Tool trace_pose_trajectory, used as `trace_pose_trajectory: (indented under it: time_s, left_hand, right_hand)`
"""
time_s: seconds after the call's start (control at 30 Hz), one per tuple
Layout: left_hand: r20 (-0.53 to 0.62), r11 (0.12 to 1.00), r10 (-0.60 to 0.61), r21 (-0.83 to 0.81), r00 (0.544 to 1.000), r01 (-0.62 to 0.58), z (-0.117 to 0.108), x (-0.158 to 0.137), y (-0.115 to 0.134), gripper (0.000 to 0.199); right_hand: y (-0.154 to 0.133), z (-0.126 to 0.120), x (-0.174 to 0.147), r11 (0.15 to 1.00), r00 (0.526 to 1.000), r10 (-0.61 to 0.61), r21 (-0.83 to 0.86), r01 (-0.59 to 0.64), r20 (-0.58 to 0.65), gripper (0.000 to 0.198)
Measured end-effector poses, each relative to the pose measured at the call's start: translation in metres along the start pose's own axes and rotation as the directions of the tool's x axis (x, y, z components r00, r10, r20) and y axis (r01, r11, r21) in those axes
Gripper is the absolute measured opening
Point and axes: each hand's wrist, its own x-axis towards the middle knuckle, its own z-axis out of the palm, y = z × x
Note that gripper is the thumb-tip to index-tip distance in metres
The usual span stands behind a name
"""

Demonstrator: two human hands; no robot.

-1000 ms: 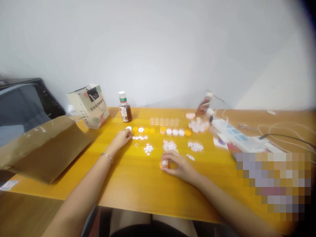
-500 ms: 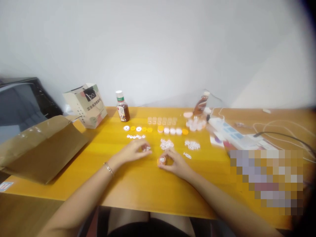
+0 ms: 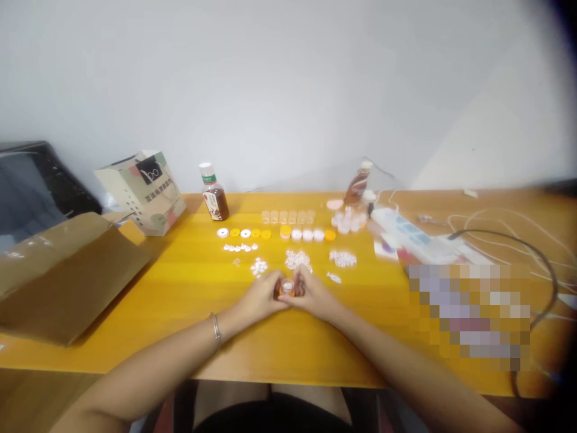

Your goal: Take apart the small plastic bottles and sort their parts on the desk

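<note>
- I saw both hands around the orange jar (image 3: 287,288); whether its base touched the table (image 3: 225,361) I couldn't tell.
- The left hand (image 3: 265,294) curled around the jar's left side, the right hand (image 3: 311,291) around its right, their fingers blocking much of my view of it. Something whitish showed at its top.
- Just beyond the jar, to the left, lay white bits (image 3: 259,266); directly beyond it, a ring heap (image 3: 297,260).
- Beyond the jar to the right, I made out a second heap (image 3: 342,258) and a slim white piece (image 3: 334,278).
- Farther beyond the jar ran discs (image 3: 255,233), lids (image 3: 308,234) and clear cups (image 3: 288,217).
- Well left of the jar, a carton (image 3: 81,270) and a paper bag (image 3: 155,195) crowded the table.
- Well right of the jar, a power strip (image 3: 401,231) and cables (image 3: 500,213) cluttered that side.
</note>
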Motion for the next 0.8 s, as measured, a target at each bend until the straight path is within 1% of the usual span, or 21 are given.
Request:
trace_pose_trajectory:
  time_s: [0.07,0.17,0.27,0.37,0.6,0.7,0.8]
  left_hand:
    - [-0.015,0.999,0.012,0.033,1.0,-0.011,0.0,0.0,0.0,0.025]
    - [-0.03,0.998,0.025,0.064,0.999,-0.023,0.0,0.001,-0.001,0.025]
    - [-0.002,0.999,0.037,0.033,0.999,-0.037,0.0,0.003,-0.002,0.023]
    - [0.033,0.999,0.044,-0.02,0.998,-0.043,0.001,0.004,-0.003,0.021]
    - [0.071,0.996,0.048,-0.078,0.996,-0.043,0.0,0.004,-0.002,0.022]
    - [0.122,0.993,0.071,-0.102,0.99,-0.059,-0.002,0.002,0.0,0.019]
    - [0.16,0.991,0.111,-0.092,0.981,-0.097,-0.005,0.001,0.002,0.019]
  right_hand:
    - [-0.001,0.002,0.001,0.993,0.999,0.004,-0.116,-0.007,-0.031,0.041]
    - [-0.003,0.005,0.001,0.948,0.998,-0.018,-0.318,-0.004,-0.067,0.041]
    - [-0.008,0.006,-0.001,0.903,0.998,-0.042,-0.428,0.017,-0.049,0.035]
    - [-0.012,0.005,-0.002,0.892,0.998,-0.06,-0.45,0.048,-0.013,0.028]
    - [-0.01,0.004,-0.002,0.888,0.997,-0.079,-0.452,0.083,0.027,0.022]
    - [-0.011,-0.001,-0.003,0.869,0.988,-0.136,-0.471,0.152,0.069,0.016]
    - [-0.015,-0.008,-0.005,0.858,0.967,-0.204,-0.447,0.253,0.156,0.009]
